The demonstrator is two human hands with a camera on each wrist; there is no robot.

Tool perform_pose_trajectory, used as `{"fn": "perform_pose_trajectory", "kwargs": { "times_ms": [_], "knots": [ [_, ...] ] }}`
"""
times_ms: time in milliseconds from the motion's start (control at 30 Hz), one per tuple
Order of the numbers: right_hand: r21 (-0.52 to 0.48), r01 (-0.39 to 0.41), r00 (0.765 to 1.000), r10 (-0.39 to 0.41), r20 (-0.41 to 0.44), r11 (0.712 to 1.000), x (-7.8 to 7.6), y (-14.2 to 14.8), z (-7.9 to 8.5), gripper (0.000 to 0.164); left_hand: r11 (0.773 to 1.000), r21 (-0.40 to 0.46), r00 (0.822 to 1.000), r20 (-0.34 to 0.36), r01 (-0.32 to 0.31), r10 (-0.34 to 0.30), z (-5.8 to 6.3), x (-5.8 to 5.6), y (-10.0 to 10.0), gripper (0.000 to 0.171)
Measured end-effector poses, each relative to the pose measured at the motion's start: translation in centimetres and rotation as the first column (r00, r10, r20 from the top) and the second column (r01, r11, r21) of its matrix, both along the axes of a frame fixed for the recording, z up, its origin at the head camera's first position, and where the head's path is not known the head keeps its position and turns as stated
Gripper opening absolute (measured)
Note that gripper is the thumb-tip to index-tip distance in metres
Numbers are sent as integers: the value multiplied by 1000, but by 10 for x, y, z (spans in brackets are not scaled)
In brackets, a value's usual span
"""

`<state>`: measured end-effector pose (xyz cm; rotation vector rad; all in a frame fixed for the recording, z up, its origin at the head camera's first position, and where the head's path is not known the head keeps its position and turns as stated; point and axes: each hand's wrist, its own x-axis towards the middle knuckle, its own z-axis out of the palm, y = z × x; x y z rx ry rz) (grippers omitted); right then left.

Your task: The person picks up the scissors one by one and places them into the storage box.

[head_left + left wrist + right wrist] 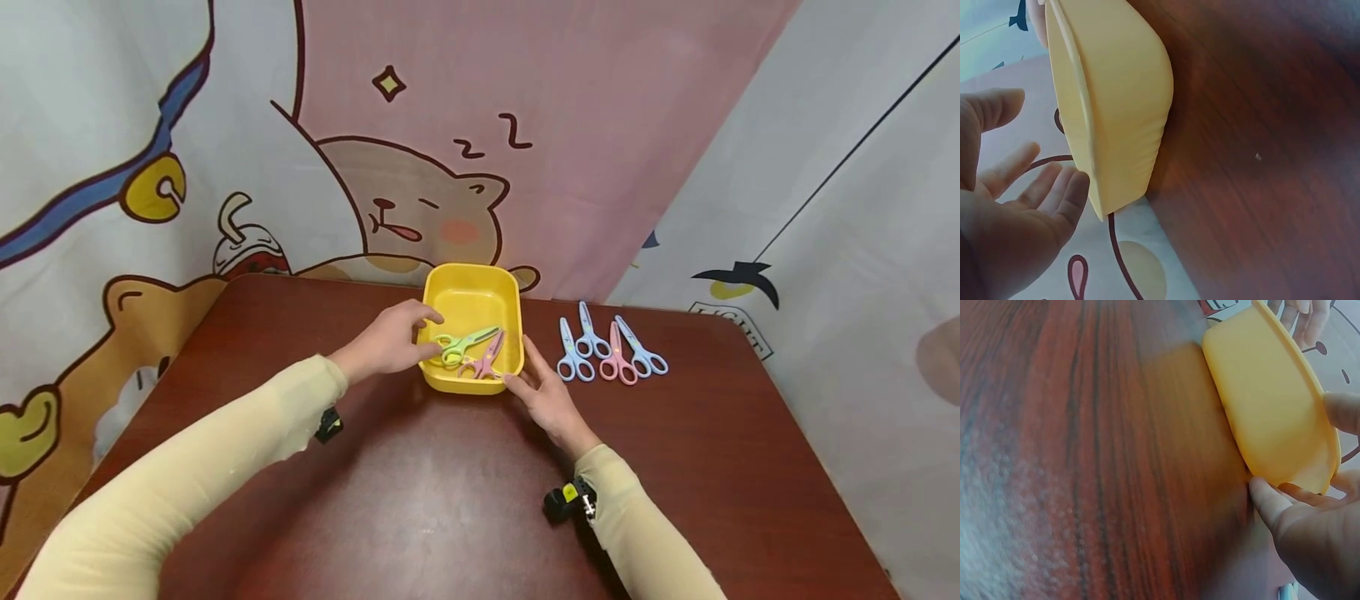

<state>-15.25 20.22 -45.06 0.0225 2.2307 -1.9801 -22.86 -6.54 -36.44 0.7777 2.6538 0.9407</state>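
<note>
A yellow plastic bin (468,304) stands towards the back of the table. Inside it lie light-green scissors (478,337) and pink scissors (491,352), near its front end. My left hand (386,340) reaches over the bin's left rim, thumb and fingers spread apart, thumb beside the green handles. In the left wrist view those fingers (1075,194) are at the rim, with nothing between them and the thumb. My right hand (553,404) holds the bin's front right corner, its thumb on the front rim and its fingers along the right side.
Right of the bin, several scissors lie side by side on the brown table (435,500): blue ones (567,340) and a pink pair (617,350) among them. A cartoon-printed curtain (585,125) hangs behind the table and along its sides.
</note>
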Motion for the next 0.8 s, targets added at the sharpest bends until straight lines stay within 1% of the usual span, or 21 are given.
{"fn": "perform_pose_trajectory", "kwargs": {
  "times_ms": [200, 300, 533, 700, 800],
  "knots": [
    [-3, 0, 1000, 0, -15, 1000, 0, -2, -4, 80, 994, 72, 996, 14, -84, 84, -11, 4, -5, 53],
    [0, 4, 1000, -4, -18, 1000, -1, -2, -4, 80, 990, 93, 994, 19, -107, 106, -17, 4, -7, 57],
    [22, 13, 1000, -13, -19, 1000, -1, -2, -2, 80, 981, 109, 987, 38, -160, 157, -31, 3, -11, 68],
    [12, 7, 1000, -6, -23, 1000, -1, -1, -1, 80, 972, 131, 979, 94, -194, 182, -39, 5, -11, 79],
    [2, 5, 1000, -5, -26, 1000, -1, -1, -1, 80, 965, 142, 970, 138, -219, 200, -42, 5, -9, 89]
  ]
}}
